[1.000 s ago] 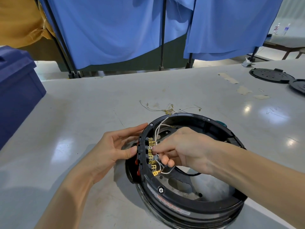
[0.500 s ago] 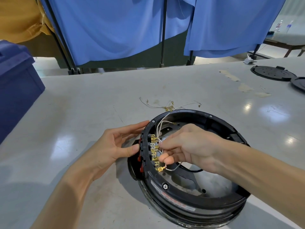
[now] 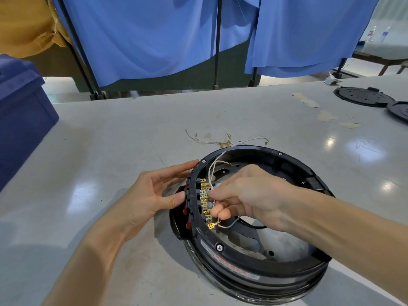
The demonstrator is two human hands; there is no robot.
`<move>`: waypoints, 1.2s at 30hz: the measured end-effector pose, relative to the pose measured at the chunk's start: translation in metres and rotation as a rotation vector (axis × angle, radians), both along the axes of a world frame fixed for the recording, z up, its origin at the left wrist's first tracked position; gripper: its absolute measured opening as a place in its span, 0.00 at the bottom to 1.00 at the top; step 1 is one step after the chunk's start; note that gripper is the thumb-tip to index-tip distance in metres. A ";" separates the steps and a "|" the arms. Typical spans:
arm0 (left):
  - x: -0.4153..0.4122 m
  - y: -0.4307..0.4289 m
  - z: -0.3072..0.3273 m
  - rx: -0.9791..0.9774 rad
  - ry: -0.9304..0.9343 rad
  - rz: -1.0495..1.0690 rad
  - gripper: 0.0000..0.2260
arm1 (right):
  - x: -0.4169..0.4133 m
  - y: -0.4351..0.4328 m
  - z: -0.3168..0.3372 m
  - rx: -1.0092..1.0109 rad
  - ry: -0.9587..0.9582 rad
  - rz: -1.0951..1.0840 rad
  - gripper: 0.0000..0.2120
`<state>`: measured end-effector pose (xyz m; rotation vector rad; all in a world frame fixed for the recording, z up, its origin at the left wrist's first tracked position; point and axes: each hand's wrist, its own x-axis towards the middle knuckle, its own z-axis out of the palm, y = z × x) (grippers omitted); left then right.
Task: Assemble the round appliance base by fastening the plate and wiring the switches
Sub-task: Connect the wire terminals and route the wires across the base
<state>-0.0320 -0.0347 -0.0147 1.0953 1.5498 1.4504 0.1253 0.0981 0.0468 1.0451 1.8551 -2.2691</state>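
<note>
Round appliance base [image 3: 254,259]: black plastic ring, lying flat on the grey table [image 3: 110,140], near its front edge and right of centre; a dull metal plate [image 3: 284,241] with cut-outs sits inside the ring; one hex-headed screw [image 3: 219,246] on the near rim; a column of brass terminals [image 3: 204,200] lines the inner left wall; red switches [image 3: 187,209] show on the outer left side; white leads [image 3: 212,167] arch up from the terminals toward the far rim.

Left hand [image 3: 150,195]: fingers nearly straight and loosely spread, tips resting on the outer rim; thumb pressed against the switch housing.

Right hand [image 3: 249,195]: reaches inside the ring, fingers curled, thumb and fingertips pinching a white wire [image 3: 230,225] just beside the terminals; the wire ends in a brass connector at the lowest terminal.

Label [image 3: 229,262]: pale strip with red marks on the near outer wall; writing too small to read.

Also on the table: loose wires with brass ends [image 3: 212,141] just beyond the base; two black round plates [image 3: 362,97] at far right; a blue crate [image 3: 19,111] at left.
</note>
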 end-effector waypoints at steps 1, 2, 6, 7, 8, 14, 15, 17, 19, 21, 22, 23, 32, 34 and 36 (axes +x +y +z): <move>0.001 0.000 0.000 0.000 -0.002 0.005 0.27 | 0.000 0.000 0.000 -0.010 0.001 -0.009 0.11; 0.001 0.001 0.000 -0.001 -0.009 0.007 0.28 | -0.001 0.000 0.000 -0.019 0.003 -0.017 0.11; 0.003 0.003 0.001 -0.019 -0.063 -0.005 0.28 | -0.003 0.000 -0.002 -0.006 0.004 -0.033 0.11; 0.004 0.003 0.001 -0.028 -0.072 -0.001 0.29 | -0.004 0.000 -0.003 -0.003 0.004 -0.033 0.10; 0.004 0.004 0.002 -0.036 -0.079 0.006 0.29 | -0.004 0.000 -0.003 -0.002 0.004 -0.034 0.09; 0.005 0.006 0.002 -0.058 -0.087 0.036 0.29 | -0.006 0.001 -0.004 0.026 0.007 -0.009 0.03; 0.004 0.006 0.002 -0.060 -0.081 0.034 0.29 | -0.005 0.002 -0.004 0.033 0.007 0.004 0.02; 0.003 0.005 0.003 -0.061 -0.063 0.027 0.29 | -0.004 0.003 -0.003 0.052 0.000 0.044 0.03; 0.003 0.004 0.003 -0.057 -0.046 0.005 0.29 | -0.001 0.007 -0.001 0.080 -0.013 0.110 0.04; 0.002 0.002 0.004 -0.064 -0.049 -0.026 0.29 | 0.004 0.011 0.003 0.121 -0.039 0.198 0.06; 0.002 0.002 0.004 -0.069 -0.049 -0.038 0.29 | 0.007 0.013 0.004 0.140 -0.055 0.239 0.08; 0.001 0.001 0.005 -0.072 -0.046 -0.048 0.29 | 0.009 0.015 0.006 0.149 -0.067 0.272 0.09; 0.000 0.000 0.006 -0.047 0.034 -0.115 0.43 | 0.018 0.012 0.007 0.180 -0.091 0.343 0.04; 0.000 0.000 0.006 -0.044 0.057 -0.121 0.43 | 0.018 0.012 0.006 0.184 -0.089 0.364 0.07; -0.001 0.000 0.006 -0.043 0.069 -0.121 0.44 | 0.016 0.012 0.006 0.182 -0.074 0.376 0.11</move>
